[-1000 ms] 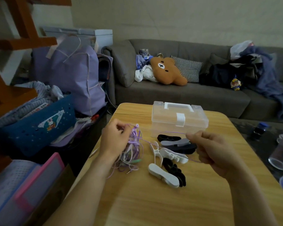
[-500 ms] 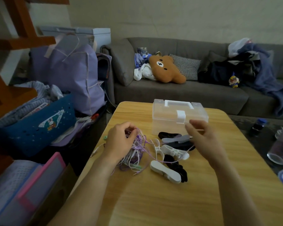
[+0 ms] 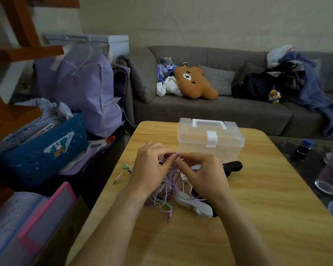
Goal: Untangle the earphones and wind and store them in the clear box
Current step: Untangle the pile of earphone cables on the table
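Observation:
A tangle of purple, white and green earphone cords (image 3: 166, 191) hangs between both hands above the wooden table (image 3: 258, 217). My left hand (image 3: 152, 167) grips the top of the bundle. My right hand (image 3: 202, 174) meets it and pinches a purple cord at the top of the tangle. Loose ends with a green earbud (image 3: 125, 166) and a jack plug trail off to the left. The clear box (image 3: 210, 140) stands shut just behind the hands, white latch facing me.
White and black cord winders (image 3: 197, 205) lie on the table under my right hand. A drinking glass (image 3: 330, 174) and a dark bottle (image 3: 304, 148) stand off the table's right side. A blue basket (image 3: 44, 150) and bags crowd the left.
My right hand moved left from in front of the box and joined my left hand at the top of the tangle. The bundle is lifted a little higher.

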The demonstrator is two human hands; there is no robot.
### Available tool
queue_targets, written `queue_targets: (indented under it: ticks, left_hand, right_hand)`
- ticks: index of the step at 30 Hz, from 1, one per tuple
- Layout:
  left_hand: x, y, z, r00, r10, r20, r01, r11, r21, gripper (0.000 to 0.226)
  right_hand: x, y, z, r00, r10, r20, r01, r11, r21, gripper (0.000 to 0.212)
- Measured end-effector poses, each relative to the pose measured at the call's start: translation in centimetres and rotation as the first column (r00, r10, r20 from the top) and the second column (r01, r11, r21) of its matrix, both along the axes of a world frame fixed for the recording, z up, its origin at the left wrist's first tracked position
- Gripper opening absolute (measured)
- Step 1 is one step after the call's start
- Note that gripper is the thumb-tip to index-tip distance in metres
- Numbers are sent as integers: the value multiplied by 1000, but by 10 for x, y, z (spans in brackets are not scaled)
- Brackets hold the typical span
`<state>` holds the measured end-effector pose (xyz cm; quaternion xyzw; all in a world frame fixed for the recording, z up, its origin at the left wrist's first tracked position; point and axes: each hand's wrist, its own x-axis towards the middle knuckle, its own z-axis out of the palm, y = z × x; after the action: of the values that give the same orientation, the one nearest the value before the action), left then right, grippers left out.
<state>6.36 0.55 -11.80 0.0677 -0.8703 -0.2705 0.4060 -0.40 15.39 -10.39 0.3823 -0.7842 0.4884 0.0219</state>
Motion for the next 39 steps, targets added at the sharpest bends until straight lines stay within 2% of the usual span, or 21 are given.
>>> queue_targets:
  ticks: [3, 5, 8, 10, 12, 14, 16, 18, 20, 22, 23, 26, 29, 31, 34, 36, 39]
  left_hand:
    - [1, 1, 2, 1000, -21, 5, 21, 999, -35, 11]
    - [1, 0, 1, 998, -31, 63, 33, 999, -25, 12]
    - [3, -3, -1, 980, -11, 199, 8, 1000, 16, 17]
    - [5, -6, -3, 959, 15, 282, -23, 999, 25, 16]
    - [7, -9, -5, 932, 47, 361, -51, 999, 3, 12]
    - [8, -12, -7, 923, 42, 383, -55, 998, 21, 11]
    - [8, -13, -7, 939, 25, 343, -40, 998, 38, 9]
    - [8, -10, -5, 965, 33, 261, -35, 999, 2, 9]
    - [7, -4, -1, 983, 69, 171, -56, 995, -82, 10]
    - [7, 2, 3, 991, 107, 83, -93, 983, -161, 10]
    - [7, 4, 5, 992, 117, 37, -108, 978, -180, 11]
    - [8, 5, 5, 987, 128, -99, -144, 973, -180, 13]
    - [9, 8, 5, 978, 127, -165, -146, 983, -110, 9]
    - [9, 8, 4, 988, 92, -126, -103, 991, -87, 8]
    - [5, 5, 0, 999, -6, 37, 6, 1000, 1, 13]
    - [2, 3, -2, 990, -44, 137, 36, 998, 60, 16]
    - [2, 3, -2, 963, -55, 262, 27, 993, 111, 32]
  right_hand:
    - [-1, 1, 1, 1000, -24, 16, 24, 1000, 4, 11]
    - [-3, 1, 1, 997, -58, 51, 59, 998, -18, 8]
    - [-9, 4, 1, 971, -32, 235, 43, 998, -40, 12]
    - [-9, 6, 7, 901, 62, 429, 4, 989, -150, 25]
    - [-9, 12, 18, 768, 169, 618, 81, 931, -355, 36]
    - [-14, 21, 29, 677, 260, 689, 168, 856, -489, 37]
    - [-19, 27, 32, 683, 277, 677, 150, 853, -500, 31]
    - [-17, 24, 28, 731, 240, 639, 64, 908, -414, 27]
    - [-9, 16, 20, 847, 174, 502, -85, 977, -196, 34]
    - [3, 6, 15, 947, 135, 292, -149, 989, 26, 37]
    - [7, 1, 13, 960, 123, 251, -135, 990, 33, 33]
    - [13, -6, 13, 914, 152, 376, -99, 983, -155, 21]
    - [11, -6, 15, 918, 115, 381, -64, 988, -143, 11]
    - [8, -6, 14, 924, 52, 378, -14, 995, -102, 8]
    - [4, -6, 11, 931, -26, 363, 54, 996, -68, 13]
    - [3, -4, 11, 932, -29, 361, 67, 994, -91, 16]
    - [2, 0, 14, 931, 10, 366, 40, 991, -129, 14]
